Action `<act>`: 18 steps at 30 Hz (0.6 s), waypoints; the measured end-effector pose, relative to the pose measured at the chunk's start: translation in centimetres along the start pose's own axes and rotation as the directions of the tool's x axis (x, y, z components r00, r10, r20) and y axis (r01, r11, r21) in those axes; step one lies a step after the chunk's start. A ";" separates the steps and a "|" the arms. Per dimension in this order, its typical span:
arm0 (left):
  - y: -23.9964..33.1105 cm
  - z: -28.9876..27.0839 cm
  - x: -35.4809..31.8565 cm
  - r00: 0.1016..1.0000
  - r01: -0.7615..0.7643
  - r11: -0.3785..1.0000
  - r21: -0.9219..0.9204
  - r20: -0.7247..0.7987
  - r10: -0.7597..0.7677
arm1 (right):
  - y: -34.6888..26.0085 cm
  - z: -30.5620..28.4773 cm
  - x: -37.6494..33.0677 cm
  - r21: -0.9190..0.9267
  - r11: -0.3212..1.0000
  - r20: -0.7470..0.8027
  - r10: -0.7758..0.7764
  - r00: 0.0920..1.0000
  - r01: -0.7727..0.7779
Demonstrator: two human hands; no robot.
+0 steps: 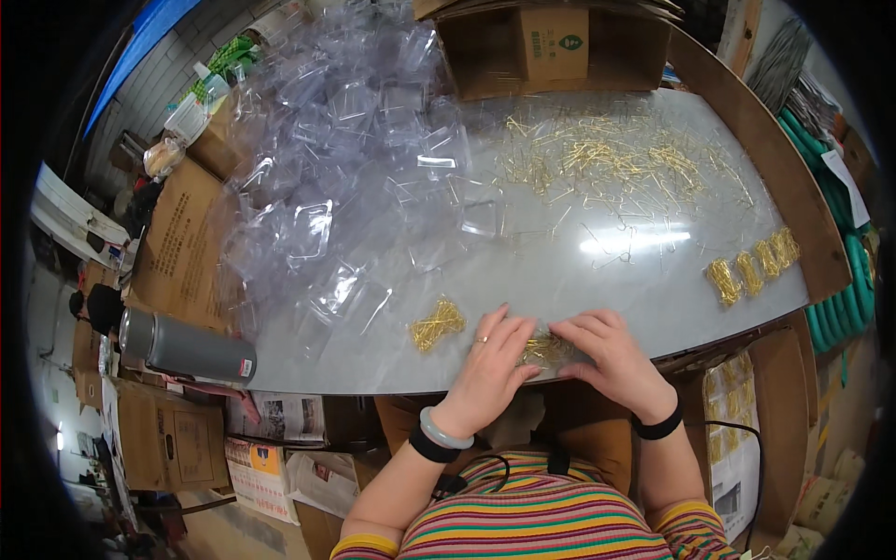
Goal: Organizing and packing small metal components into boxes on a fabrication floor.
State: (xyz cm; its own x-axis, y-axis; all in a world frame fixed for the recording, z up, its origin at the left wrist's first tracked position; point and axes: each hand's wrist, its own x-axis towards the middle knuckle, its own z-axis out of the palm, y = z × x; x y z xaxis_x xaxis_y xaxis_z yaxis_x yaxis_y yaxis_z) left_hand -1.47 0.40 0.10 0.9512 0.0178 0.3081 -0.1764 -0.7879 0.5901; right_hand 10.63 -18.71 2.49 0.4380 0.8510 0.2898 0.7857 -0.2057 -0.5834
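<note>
gold wire hooks (546,350) are held clumped at the near edge of the table (527,271) between left hand (490,359) and right hand (611,355), fingers (574,333) curved narrow; aligning seems underway, even pressure apparently needed next.

Piled wire hooks (616,161) and plastic packaging (350,103) mark a workshop.

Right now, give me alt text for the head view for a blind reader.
A person's left hand and right hand cup a bundle of gold wires at the near edge of a gray table. Beyond lie loose gold wires and heaped clear plastic pieces.
</note>
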 end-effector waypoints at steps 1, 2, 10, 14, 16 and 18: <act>0.0 -0.1 0.2 1.000 -0.005 1.000 -0.005 0.009 0.005 | 0.1 0.2 0.0 -0.006 1.000 -0.005 -0.025 1.000 0.024; -0.1 -0.1 0.4 1.000 -0.009 1.000 -0.011 0.019 0.010 | 0.4 0.6 0.0 -0.013 0.999 -0.010 -0.049 0.999 0.049; 0.4 0.4 0.4 1.000 -0.002 0.998 0.065 0.010 0.001 | -1.7 3.9 -1.2 0.014 0.985 -0.318 0.166 0.933 -0.170; -0.2 0.5 0.8 0.993 -0.067 0.993 0.102 0.100 0.057 | -3.2 5.6 0.2 0.052 0.989 -0.236 0.145 0.961 -0.137; -0.4 0.5 0.8 0.995 -0.045 0.996 0.081 0.090 0.038 | -3.2 5.8 1.0 0.243 0.968 -0.188 0.108 0.976 -0.061; -0.4 0.6 0.3 0.999 -0.007 0.998 0.060 0.049 0.004 | -2.9 5.1 1.5 0.372 0.928 -0.145 0.074 0.987 -0.015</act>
State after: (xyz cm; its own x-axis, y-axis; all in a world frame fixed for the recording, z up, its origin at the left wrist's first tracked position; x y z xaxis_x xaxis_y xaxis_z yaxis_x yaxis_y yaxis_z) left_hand -0.90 0.35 -0.50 0.9617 -0.0153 0.2737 -0.1673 -0.8237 0.5418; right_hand 6.79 -14.38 0.69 0.5536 0.7544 0.3527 0.5600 -0.0238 -0.8282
